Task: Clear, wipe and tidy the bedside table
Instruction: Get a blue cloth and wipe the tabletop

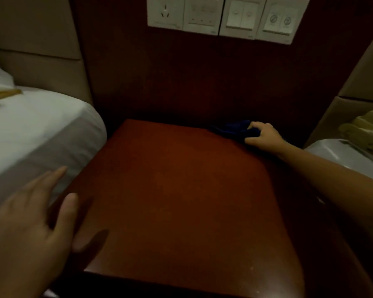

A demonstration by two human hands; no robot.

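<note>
The bedside table point(177, 201) has a dark red-brown wooden top that fills the middle of the view. A dark blue cloth point(233, 129) lies bunched at its far right corner, against the back panel. My right hand point(264, 136) is closed on the cloth's right end and presses it onto the wood. My left hand point(32, 229) hovers at the table's near left edge, fingers spread, holding nothing.
A bed with white sheets point(35, 134) stands close on the left, with a wooden object point(2, 94) on it. A row of white wall switches and a socket point(224, 17) sits above the table. At the right are a grey object point(342, 155) and tan items point(368, 130).
</note>
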